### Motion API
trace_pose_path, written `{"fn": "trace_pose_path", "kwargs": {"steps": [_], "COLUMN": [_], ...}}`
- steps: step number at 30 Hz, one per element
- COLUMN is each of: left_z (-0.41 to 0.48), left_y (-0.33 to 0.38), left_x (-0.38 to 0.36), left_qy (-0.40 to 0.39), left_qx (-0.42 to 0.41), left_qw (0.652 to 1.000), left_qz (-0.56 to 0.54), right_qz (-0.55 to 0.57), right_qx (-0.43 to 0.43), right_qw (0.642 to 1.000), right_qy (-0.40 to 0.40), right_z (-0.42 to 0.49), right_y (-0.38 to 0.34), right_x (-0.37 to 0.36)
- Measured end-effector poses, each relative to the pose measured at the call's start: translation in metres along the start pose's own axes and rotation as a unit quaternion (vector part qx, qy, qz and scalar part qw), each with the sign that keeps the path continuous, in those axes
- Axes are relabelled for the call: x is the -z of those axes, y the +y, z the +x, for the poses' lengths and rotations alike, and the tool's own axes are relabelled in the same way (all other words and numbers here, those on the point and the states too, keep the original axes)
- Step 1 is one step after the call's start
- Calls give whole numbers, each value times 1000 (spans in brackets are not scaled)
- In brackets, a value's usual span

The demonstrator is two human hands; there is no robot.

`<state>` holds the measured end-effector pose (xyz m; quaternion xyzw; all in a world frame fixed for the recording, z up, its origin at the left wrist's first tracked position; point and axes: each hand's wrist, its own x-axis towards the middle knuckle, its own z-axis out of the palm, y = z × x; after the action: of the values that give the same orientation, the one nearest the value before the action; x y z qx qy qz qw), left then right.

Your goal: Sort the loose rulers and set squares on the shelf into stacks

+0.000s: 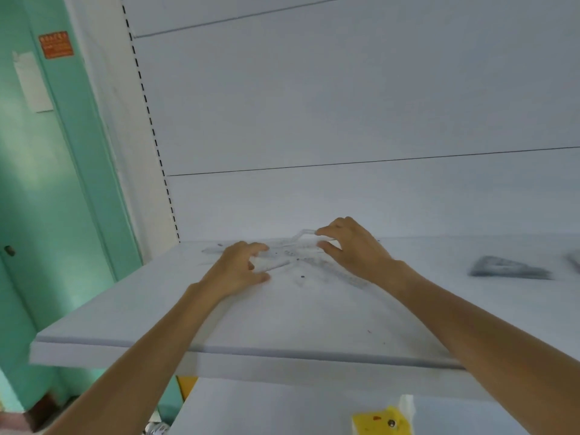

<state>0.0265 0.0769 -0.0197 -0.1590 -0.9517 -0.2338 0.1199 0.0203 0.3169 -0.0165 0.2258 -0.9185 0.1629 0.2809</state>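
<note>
Several clear plastic rulers and set squares (301, 262) lie loose and crossed on the white shelf (194, 312), blurred by motion. My left hand (240, 270) rests on the left end of this pile with fingers curled over it. My right hand (351, 246) pinches the raised corner of a clear ruler (303, 233) between thumb and fingers at the pile's far side. A stack of clear set squares (508, 268) lies farther right on the shelf, apart from both hands.
The shelf's white back panel (345, 120) rises close behind the pile. A green wall and door (47, 183) stand to the left. Below the shelf's front edge hangs a yellow packaged item (381, 422). Another blurred object (574, 259) lies at the right border.
</note>
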Motion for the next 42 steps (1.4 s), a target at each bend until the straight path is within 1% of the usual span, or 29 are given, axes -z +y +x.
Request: {"fn": "trace_pose_path", "kwargs": {"steps": [2, 5, 10, 13, 15, 19, 24, 28, 32, 38, 42], "left_z": [2, 7, 20, 30, 34, 39, 43, 44, 45, 47, 47], "left_y": [17, 49, 121, 166, 194, 239, 283, 303, 313, 324, 328], "left_x": [-7, -25, -69, -95, -112, -142, -166, -177, -181, -184, -184], "left_qy": [22, 33, 15, 23, 12, -14, -10, -1, 5, 4, 2], "left_qx": [-12, -36, -81, -105, -120, -117, -117, -104, -90, -69, -67], "left_qw": [999, 997, 993, 990, 989, 989, 985, 986, 986, 989, 990], "left_qz": [-26, -58, -86, -94, -90, -93, -124, -133, -142, -133, -127], "right_qz": [-7, -17, -53, -70, -80, -66, -70, -72, -56, -8, -26], "right_qx": [-13, -49, -113, -147, -168, -201, -210, -219, -226, -217, -208], "right_qw": [1000, 998, 991, 986, 982, 975, 973, 970, 970, 976, 977], "right_qy": [10, 28, 39, 43, 41, 66, 68, 76, 65, 33, -23], "right_z": [-13, -37, -86, -114, -130, -163, -198, -207, -213, -220, -219], "right_y": [20, 57, 122, 160, 185, 228, 273, 302, 317, 320, 319], "right_x": [16, 41, 85, 113, 131, 160, 188, 208, 212, 205, 200]}}
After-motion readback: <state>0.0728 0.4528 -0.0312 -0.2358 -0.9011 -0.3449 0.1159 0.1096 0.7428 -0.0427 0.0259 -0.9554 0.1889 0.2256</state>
